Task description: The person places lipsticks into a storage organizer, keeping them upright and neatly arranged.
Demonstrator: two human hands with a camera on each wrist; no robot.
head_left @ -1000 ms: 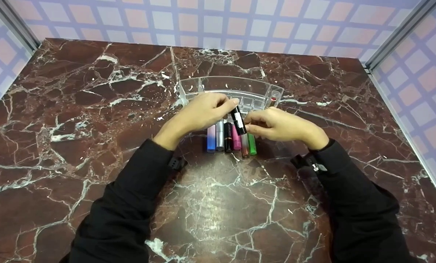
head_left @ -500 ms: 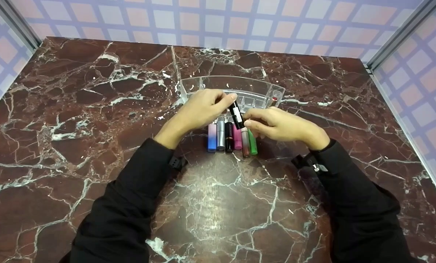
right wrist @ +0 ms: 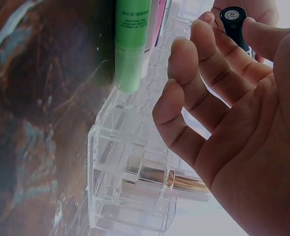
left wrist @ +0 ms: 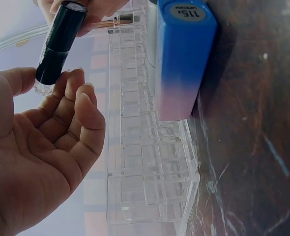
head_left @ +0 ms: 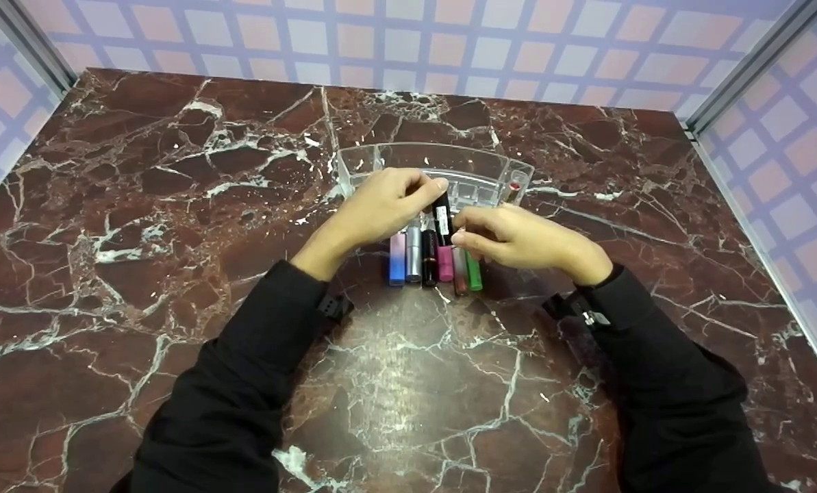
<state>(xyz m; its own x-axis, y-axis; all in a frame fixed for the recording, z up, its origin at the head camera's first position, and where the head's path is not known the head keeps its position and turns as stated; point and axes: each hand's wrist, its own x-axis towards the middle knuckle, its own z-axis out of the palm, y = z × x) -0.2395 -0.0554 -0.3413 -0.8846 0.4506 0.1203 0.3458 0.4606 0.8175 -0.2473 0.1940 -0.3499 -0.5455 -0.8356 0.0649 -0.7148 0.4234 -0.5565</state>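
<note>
A black lipstick tube [head_left: 442, 216] with a white side label is held between both hands, above a row of cosmetics. My left hand [head_left: 389, 202] pinches its far end, where a clear tip shows in the left wrist view below the black tube [left wrist: 59, 46]. With thumb and forefinger, my right hand [head_left: 521, 235] holds the near end; the right wrist view shows the round label on that end of the tube [right wrist: 233, 15]. The other right fingers are loosely bent. Behind the hands stands a clear stepped organizer [head_left: 442, 152], partly hidden by them.
Before the organizer lie a pink-blue tube [head_left: 397, 260], a silver tube [head_left: 413, 257], a black-gold tube [head_left: 429, 263], a magenta tube [head_left: 445, 264], a reddish clear tube [head_left: 460, 274] and a green tube [head_left: 474, 275]. A gold lipstick [right wrist: 157, 173] stands in the organizer's right end.
The black tube's near end has swung left and away, so it stands less slanted, now over the magenta tube. My right hand has shifted slightly left with it; the left hand barely moved.
</note>
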